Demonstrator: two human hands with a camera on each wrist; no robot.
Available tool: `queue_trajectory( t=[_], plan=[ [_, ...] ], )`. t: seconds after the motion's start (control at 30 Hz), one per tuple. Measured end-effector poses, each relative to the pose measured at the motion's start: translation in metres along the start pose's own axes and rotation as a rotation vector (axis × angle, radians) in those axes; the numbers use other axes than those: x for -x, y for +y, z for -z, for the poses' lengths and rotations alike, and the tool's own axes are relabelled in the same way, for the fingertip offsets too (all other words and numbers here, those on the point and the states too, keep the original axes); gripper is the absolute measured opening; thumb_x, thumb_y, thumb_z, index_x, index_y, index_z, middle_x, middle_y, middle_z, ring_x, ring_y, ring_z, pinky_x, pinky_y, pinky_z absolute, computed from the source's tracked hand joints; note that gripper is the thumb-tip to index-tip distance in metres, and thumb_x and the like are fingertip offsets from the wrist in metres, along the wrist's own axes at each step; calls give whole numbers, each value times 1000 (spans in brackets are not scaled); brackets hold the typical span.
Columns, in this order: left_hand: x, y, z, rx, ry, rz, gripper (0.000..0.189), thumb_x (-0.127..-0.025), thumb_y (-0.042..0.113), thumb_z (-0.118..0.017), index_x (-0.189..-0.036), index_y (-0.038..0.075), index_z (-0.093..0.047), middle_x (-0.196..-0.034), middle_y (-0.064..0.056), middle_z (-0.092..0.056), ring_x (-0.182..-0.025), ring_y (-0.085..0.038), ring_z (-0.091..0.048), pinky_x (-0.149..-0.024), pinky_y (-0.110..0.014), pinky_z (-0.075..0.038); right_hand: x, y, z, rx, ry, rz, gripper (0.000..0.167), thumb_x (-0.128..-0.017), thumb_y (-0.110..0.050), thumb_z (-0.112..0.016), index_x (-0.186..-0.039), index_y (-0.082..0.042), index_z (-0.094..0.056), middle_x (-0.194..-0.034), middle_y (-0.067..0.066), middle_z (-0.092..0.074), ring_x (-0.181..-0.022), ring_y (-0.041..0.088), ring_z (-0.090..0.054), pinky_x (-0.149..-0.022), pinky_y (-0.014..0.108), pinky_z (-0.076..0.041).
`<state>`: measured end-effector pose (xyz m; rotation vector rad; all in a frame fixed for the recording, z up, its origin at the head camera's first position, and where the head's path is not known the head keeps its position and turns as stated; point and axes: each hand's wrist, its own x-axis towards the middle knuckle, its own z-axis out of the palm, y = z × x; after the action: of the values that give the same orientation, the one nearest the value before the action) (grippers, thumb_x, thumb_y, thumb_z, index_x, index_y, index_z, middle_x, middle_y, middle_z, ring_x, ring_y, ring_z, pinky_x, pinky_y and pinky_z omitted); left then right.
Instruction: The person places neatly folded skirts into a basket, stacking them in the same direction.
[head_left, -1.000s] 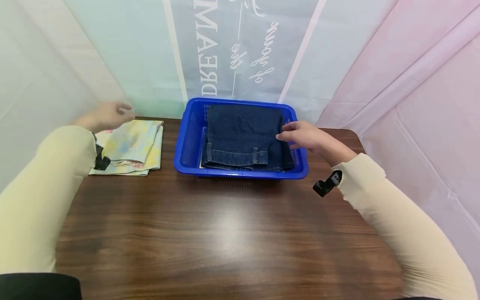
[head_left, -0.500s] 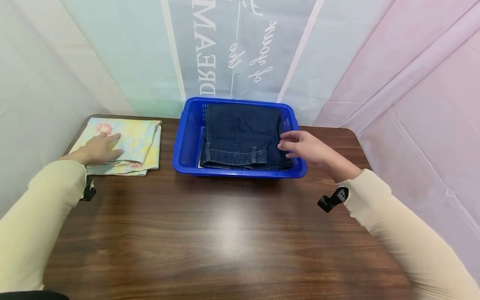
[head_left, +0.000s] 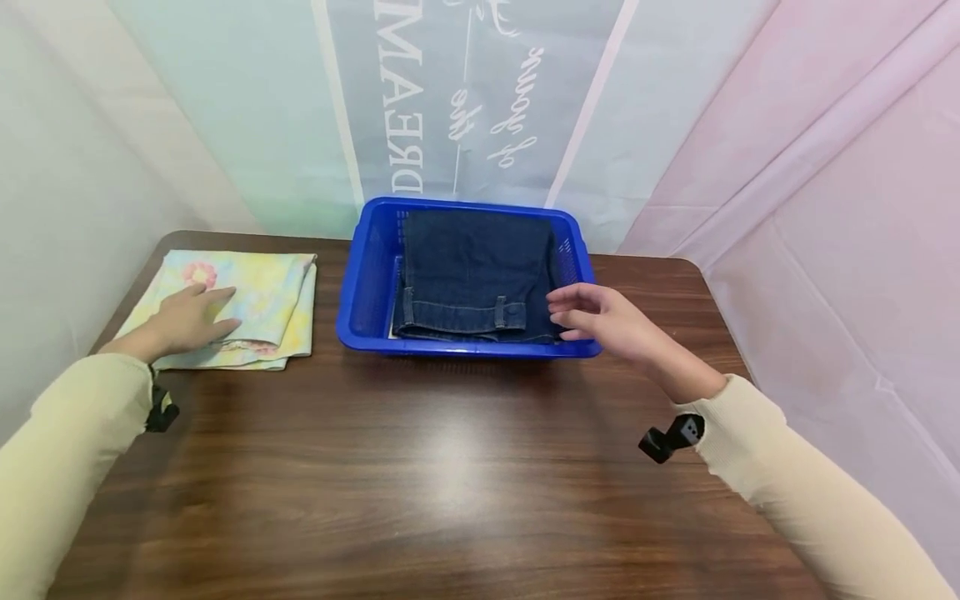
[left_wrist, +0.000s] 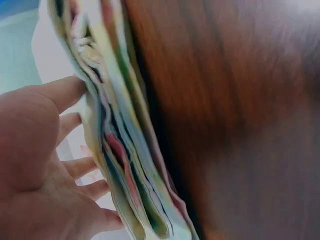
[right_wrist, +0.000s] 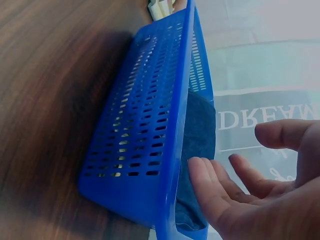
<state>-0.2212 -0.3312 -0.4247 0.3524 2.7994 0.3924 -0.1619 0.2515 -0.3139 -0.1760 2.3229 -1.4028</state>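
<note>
A folded pastel cloth with a pink flower [head_left: 258, 283] lies at the left of the table, its stacked layers showing at the near edge in the left wrist view. My left hand [head_left: 182, 321] rests on it with fingers spread, fingertips [left_wrist: 75, 92] on its top face. Folded dark blue jeans [head_left: 468, 258] lie waistband forward in a blue plastic basket [head_left: 352, 308]. Over the basket's right front corner hovers my right hand [head_left: 607, 325]. Its fingers are loosely bent with nothing between them, as the right wrist view also shows beside the rim.
The brown wooden table [head_left: 450, 467] stretches in front of the basket. Behind it hangs a pastel backdrop [head_left: 495, 100] with mirrored lettering, close to the basket's back rim. Something pale lies under the jeans, glimpsed through the basket's slots.
My left hand has come down and toward me from above the cloth's back onto its top. The right hand has shifted slightly nearer along the basket's right side. Jeans and basket stay put.
</note>
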Motion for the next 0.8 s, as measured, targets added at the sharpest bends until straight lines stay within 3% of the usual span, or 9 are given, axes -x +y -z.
queue_trajectory(
  t=[0.27,0.47,0.8],
  plan=[
    [30,18,-17,68,-12,36,67,-106,30,-56,-150,-13,-30,-147,-52,-15,-133,-72,-12,-101,-86,-15,19,10,1,-48,-87,11,34,-105,-9,-55,-130,13,-54,-128,30,-60,-112,26,-66,-93,35,-58],
    [50,29,-27,87,22,5,66,-102,26,-63,-145,-16,-37,-144,-51,-25,-135,-67,-16,-104,-82,-13,27,23,4,-160,-228,14,36,-105,-10,-54,-128,17,-50,-117,19,-68,-104,21,-70,-93,36,-58],
    [81,43,-37,31,27,-44,67,-94,23,-73,-141,-16,-45,-138,-48,-38,-131,-65,-25,-100,-81,-20,37,39,4,-141,-425,-28,34,-105,-13,-54,-128,12,-52,-118,16,-67,-110,26,-67,-96,39,-57]
  ],
)
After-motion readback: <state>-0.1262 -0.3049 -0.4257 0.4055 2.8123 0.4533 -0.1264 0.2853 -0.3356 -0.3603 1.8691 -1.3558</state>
